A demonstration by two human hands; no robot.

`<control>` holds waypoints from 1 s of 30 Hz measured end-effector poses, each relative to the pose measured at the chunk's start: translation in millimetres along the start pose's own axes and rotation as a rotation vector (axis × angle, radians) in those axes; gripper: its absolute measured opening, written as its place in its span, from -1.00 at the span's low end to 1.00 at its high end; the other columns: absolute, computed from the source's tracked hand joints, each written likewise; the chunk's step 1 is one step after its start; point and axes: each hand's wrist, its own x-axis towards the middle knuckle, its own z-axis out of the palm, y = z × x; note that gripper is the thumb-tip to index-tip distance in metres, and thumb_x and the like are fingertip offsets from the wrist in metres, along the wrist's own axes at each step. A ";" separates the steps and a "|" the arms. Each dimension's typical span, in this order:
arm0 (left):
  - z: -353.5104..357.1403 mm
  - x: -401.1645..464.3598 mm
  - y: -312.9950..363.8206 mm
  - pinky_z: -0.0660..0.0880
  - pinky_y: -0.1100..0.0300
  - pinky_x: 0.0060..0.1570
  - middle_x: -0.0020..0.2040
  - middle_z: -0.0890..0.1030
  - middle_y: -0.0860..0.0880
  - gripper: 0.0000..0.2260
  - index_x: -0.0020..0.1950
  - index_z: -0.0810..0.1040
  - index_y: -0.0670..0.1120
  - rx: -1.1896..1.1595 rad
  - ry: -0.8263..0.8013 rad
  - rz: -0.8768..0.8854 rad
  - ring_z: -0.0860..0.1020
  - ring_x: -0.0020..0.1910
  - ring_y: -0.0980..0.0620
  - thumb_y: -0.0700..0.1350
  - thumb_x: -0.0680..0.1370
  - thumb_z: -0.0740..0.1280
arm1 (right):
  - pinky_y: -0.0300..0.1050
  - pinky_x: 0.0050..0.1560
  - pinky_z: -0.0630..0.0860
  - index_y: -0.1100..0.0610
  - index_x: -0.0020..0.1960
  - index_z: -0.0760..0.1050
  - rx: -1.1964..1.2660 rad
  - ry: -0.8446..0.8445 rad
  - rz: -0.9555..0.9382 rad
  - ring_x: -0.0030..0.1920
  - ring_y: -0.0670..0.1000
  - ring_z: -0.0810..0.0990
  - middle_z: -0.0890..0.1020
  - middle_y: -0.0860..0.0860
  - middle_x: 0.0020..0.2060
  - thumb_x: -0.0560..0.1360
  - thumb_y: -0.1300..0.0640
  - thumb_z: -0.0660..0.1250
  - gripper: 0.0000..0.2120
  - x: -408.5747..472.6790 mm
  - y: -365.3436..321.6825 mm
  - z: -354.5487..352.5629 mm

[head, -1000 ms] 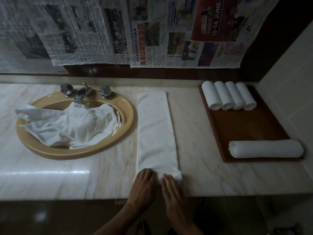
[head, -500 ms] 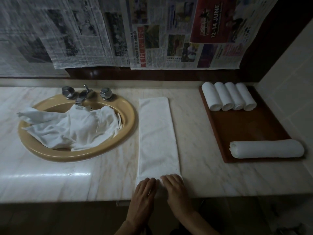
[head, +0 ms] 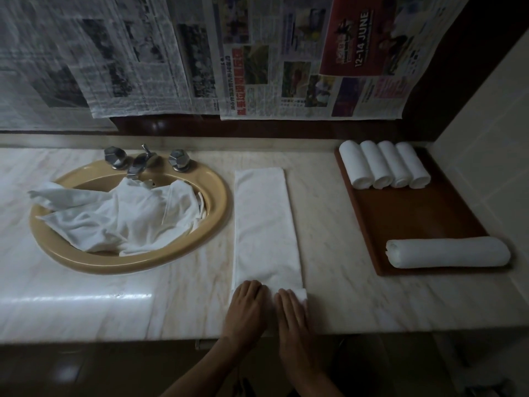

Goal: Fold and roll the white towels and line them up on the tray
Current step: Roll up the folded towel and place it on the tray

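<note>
Both hands, left hand [head: 246,306] and right hand [head: 292,313], press the folded towel's [head: 264,224] near end (partly rolled)

Two bare forearms reach in past the counter [head: 86,310] edge. The left hand [head: 246,306] and right hand [head: 292,310] wear no gloves, and, as far as the dim light shows, no rings, watch or sleeves.

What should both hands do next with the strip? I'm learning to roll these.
Probably roll the near end away. Both the left hand and right hand rest flat on the folded towel, where a first small turn shows; the rest lies flat on the counter.
</note>
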 end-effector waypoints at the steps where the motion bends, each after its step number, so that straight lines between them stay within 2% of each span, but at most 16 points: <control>1: -0.2 2.8 -1.3 0.57 0.13 -0.03 -0.01 0.55 -0.03 -0.78 0.03 0.62 -0.08 0.001 -0.013 -0.013 0.49 -0.04 0.01 -0.05 0.42 0.41 | 0.18 0.45 0.13 0.27 0.36 0.50 -0.010 0.005 0.003 0.40 0.17 0.40 0.53 0.18 0.35 0.62 0.24 0.03 -0.58 6.0 0.3 3.6; 2: 0.6 3.9 -2.1 0.58 0.13 0.00 0.05 0.56 -0.05 -0.74 0.07 0.62 -0.10 -0.010 -0.016 -0.033 0.49 0.01 0.00 -0.09 0.41 0.46 | 0.18 0.45 0.12 0.27 0.33 0.54 -0.010 0.002 0.003 0.37 0.17 0.46 0.56 0.18 0.32 0.56 0.22 0.10 -0.58 13.0 1.8 4.4; 4: 0.0 2.0 -0.1 0.57 0.08 0.08 0.14 0.55 -0.11 -0.71 0.16 0.61 -0.16 -0.030 0.012 -0.065 0.49 0.11 -0.05 -0.16 0.45 0.38 | 0.15 0.46 0.13 0.27 0.28 0.57 0.024 -0.014 -0.018 0.25 0.17 0.59 0.61 0.17 0.24 0.50 0.21 0.15 -0.58 26.2 7.3 6.5; 6: 1.1 -6.1 2.8 0.57 -0.03 0.10 0.16 0.55 -0.15 -0.70 0.19 0.60 -0.20 -0.028 0.043 -0.046 0.53 0.14 -0.12 -0.18 0.49 0.30 | 0.08 0.44 0.15 0.25 0.23 0.61 0.063 -0.026 -0.010 0.17 0.14 0.64 0.65 0.13 0.17 0.48 0.20 0.16 -0.60 38.2 13.2 4.3; 8: 6.7 -23.0 3.6 0.53 -0.11 0.20 0.23 0.55 -0.17 -0.67 0.27 0.57 -0.21 -0.027 0.063 -0.009 0.52 0.24 -0.16 -0.19 0.51 0.35 | 0.04 0.41 0.19 0.22 0.17 0.64 0.099 -0.061 0.002 0.11 0.12 0.65 0.68 0.11 0.11 0.46 0.21 0.16 -0.61 40.2 14.7 1.8; 11: 13.2 -53.6 4.4 0.29 -0.03 0.43 0.33 0.47 -0.17 -0.60 0.38 0.44 -0.19 -0.074 0.122 0.030 0.41 0.34 -0.15 -0.15 0.54 0.23 | 0.01 0.33 0.31 0.18 0.13 0.64 0.189 -0.088 -0.048 0.04 0.10 0.66 0.67 0.06 0.05 0.39 0.23 0.12 -0.57 26.7 14.4 -6.0; 13: 14.5 -62.2 5.0 0.13 0.01 0.48 0.32 0.43 -0.17 -0.57 0.37 0.40 -0.21 -0.089 0.134 0.041 0.39 0.33 -0.15 -0.19 0.50 0.19 | -0.03 0.34 0.28 0.15 0.14 0.61 0.192 -0.098 -0.068 0.04 0.08 0.63 0.66 0.03 0.04 0.34 0.23 0.09 -0.54 17.7 13.3 -12.5; 15: 14.4 -59.0 5.2 0.15 0.01 0.47 0.27 0.47 -0.19 -0.53 0.34 0.45 -0.24 -0.064 0.111 0.048 0.41 0.29 -0.17 -0.23 0.43 0.18 | 0.01 0.41 0.17 0.18 0.19 0.61 0.138 -0.073 -0.081 0.14 0.09 0.57 0.66 0.07 0.10 0.36 0.24 0.09 -0.51 11.6 12.0 -16.5; 17: 10.7 -50.0 4.8 0.29 -0.02 0.39 0.19 0.54 -0.18 -0.54 0.27 0.53 -0.24 -0.043 0.058 0.041 0.47 0.21 -0.17 -0.21 0.39 0.17 | 0.12 0.47 0.11 0.23 0.32 0.55 0.076 -0.043 -0.077 0.33 0.16 0.50 0.59 0.14 0.27 0.47 0.26 0.08 -0.51 1.0 7.0 -16.6; 20: -1.6 -31.5 5.7 0.54 0.03 0.13 0.07 0.57 -0.08 -0.64 0.16 0.58 -0.16 -0.051 0.032 -0.008 0.50 0.04 -0.05 -0.10 0.45 0.19 | 0.22 0.46 0.16 0.27 0.49 0.30 0.062 -0.005 -0.094 0.45 0.20 0.35 0.44 0.19 0.42 0.65 0.26 -0.08 -0.55 -16.1 0.0 -15.3; 22: -9.0 -20.0 8.3 0.56 0.10 0.00 -0.01 0.57 -0.03 -0.69 0.08 0.60 -0.10 -0.042 0.001 -0.021 0.48 -0.05 0.02 -0.01 0.46 0.19 | 0.23 0.43 0.17 0.28 0.53 0.17 0.009 -0.050 -0.099 0.47 0.22 0.30 0.40 0.21 0.44 0.67 0.24 -0.14 -0.55 -17.3 -0.8 -12.9; 24: -14.3 -10.0 9.0 0.55 0.13 -0.06 -0.06 0.56 -0.01 -0.70 0.01 0.60 -0.07 -0.013 -0.029 -0.022 0.49 -0.10 0.03 0.05 0.46 0.19 | 0.24 0.47 0.09 0.31 0.51 0.19 -0.061 -0.104 -0.061 0.46 0.24 0.28 0.44 0.22 0.42 0.65 0.20 -0.06 -0.54 -4.7 0.0 -8.6; 27: -16.2 0.5 9.5 0.58 0.06 0.03 0.07 0.56 -0.10 -0.67 0.09 0.59 -0.11 0.036 -0.009 -0.038 0.54 0.04 -0.06 -0.01 0.48 0.15 | 0.21 0.51 0.02 0.26 0.45 0.29 -0.112 -0.162 -0.052 0.37 0.22 0.39 0.52 0.20 0.35 0.54 0.03 0.09 -0.46 17.6 1.4 -0.2; 30: -13.4 -4.9 19.1 0.56 -0.01 0.15 0.14 0.58 -0.15 -0.62 0.25 0.50 -0.17 0.020 0.059 -0.080 0.52 0.13 -0.10 -0.07 0.50 0.15 | 0.15 0.46 0.13 0.19 0.39 0.34 -0.036 -0.236 -0.061 0.22 0.16 0.57 0.60 0.13 0.22 0.46 -0.03 0.12 -0.45 39.4 7.6 0.3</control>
